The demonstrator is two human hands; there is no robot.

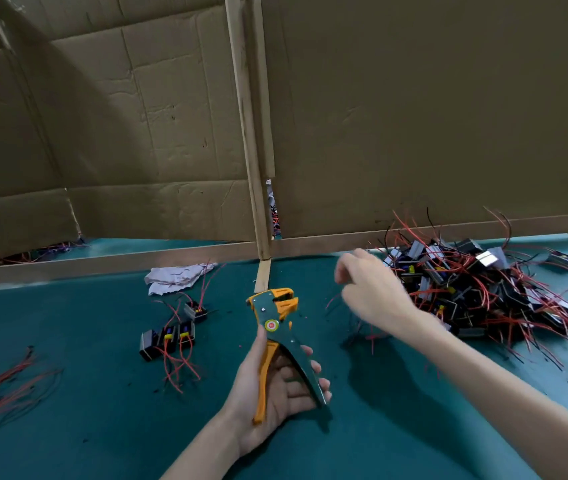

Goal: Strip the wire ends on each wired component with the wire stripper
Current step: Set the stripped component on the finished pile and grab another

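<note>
- Resting in the upturned left hand (pixel 275 393), low in the centre of the frame, the wire stripper (pixel 277 327) is gripped by its handles, with its head pointed up and away above the green counter (pixel 85 393).
- The right hand (pixel 369 289) is seen blurred right of centre with its fingers curled; whether anything is held cannot be told.
- A heap of wired components (pixel 483 289) is piled at the right of the frame, just beyond that hand.
- A few components (pixel 168 337) are lined up left of centre, red leads trailing.
- Cardboard panels (pixel 414 116) are stood across the top.
</note>
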